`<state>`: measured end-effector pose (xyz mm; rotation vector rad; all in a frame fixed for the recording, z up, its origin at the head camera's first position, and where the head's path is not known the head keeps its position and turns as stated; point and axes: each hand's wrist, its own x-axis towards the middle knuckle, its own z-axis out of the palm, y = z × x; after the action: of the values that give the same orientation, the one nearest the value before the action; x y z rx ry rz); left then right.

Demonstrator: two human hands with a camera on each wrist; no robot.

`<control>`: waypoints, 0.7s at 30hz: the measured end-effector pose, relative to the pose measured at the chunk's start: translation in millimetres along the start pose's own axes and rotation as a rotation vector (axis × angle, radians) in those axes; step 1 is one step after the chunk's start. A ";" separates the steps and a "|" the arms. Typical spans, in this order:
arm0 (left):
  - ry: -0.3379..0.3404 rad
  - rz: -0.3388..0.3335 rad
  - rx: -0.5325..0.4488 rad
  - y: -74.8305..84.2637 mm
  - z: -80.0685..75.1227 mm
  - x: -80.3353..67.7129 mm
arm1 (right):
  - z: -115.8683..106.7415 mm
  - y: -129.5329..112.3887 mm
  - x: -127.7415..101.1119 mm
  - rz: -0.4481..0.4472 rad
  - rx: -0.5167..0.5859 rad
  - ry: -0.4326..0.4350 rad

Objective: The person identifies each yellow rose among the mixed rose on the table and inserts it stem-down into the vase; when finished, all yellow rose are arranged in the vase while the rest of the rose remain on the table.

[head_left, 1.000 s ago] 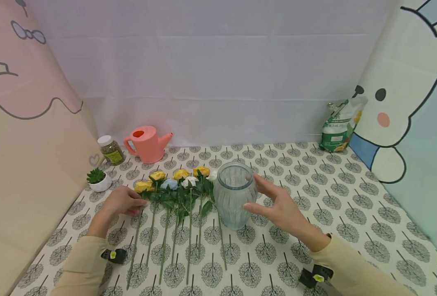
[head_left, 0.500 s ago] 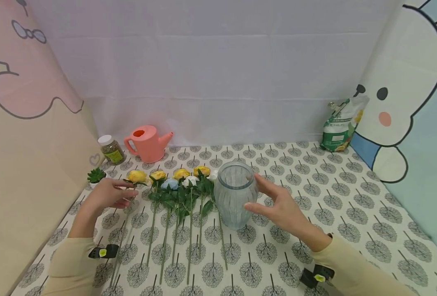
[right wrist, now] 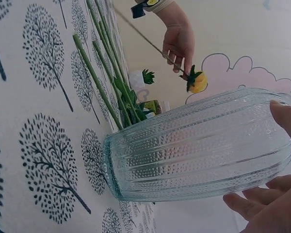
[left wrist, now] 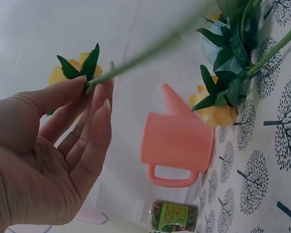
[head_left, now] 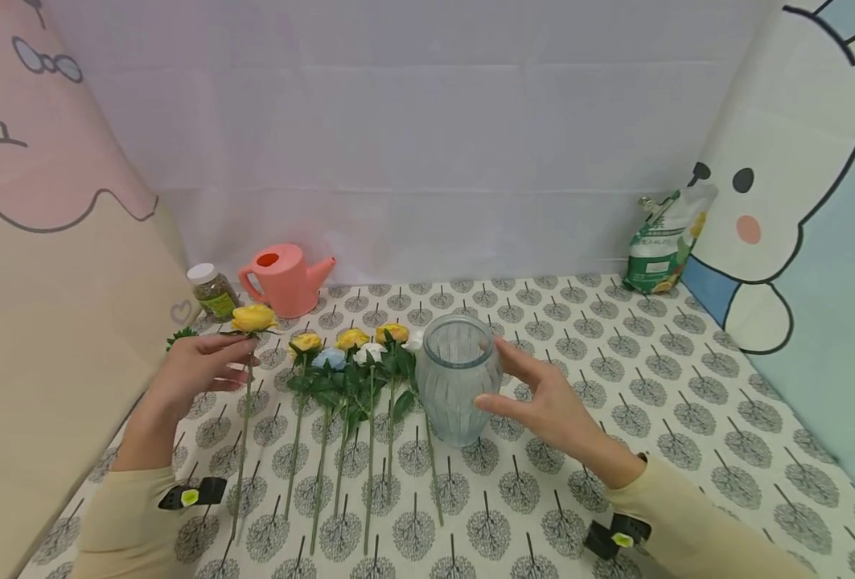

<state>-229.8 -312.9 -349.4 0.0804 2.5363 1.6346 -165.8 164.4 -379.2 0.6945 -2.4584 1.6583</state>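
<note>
My left hand (head_left: 191, 371) pinches the stem of a yellow artificial rose (head_left: 253, 317) between thumb and fingertips, just below the bloom. The stem hangs down toward the table; the left wrist view shows green leaves under the yellow bloom (left wrist: 60, 76). My right hand (head_left: 553, 406) holds the right side of an upright, ribbed clear glass vase (head_left: 452, 402), thumb in front and fingers behind. No stems show inside the vase. Left of the vase lie several artificial flowers, among them a yellow one (head_left: 306, 343), a blue one (head_left: 329, 359) and a white one (head_left: 371, 352).
A pink watering can (head_left: 287, 283) stands at the back left beside a white-lidded jar (head_left: 213, 293). A small succulent (head_left: 179, 336) is mostly behind the left hand. A green and white bag (head_left: 662, 249) stands at the back right. Cloth walls enclose the tree-patterned tablecloth (head_left: 702, 482).
My left hand has lifted the leftmost yellow rose off the table, moving it up and left away from the other flowers. The right hand and the vase have stayed in place.
</note>
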 end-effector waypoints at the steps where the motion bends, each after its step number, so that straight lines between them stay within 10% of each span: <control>1: -0.004 0.034 -0.023 0.9 -0.9 -0.7 | -0.2 -0.1 0.2 0.001 0.001 -0.001; 10: -0.109 0.184 -0.408 16.3 -2.1 -10.7 | -0.8 -3.0 1.2 0.009 0.012 -0.004; 21: -0.394 0.259 -1.051 27.8 3.3 -20.5 | -0.7 -2.9 1.3 0.000 0.008 -0.001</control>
<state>-209.6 -300.6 -324.0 0.5586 1.2040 2.4997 -165.9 163.7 -376.0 0.6972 -2.4533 1.6695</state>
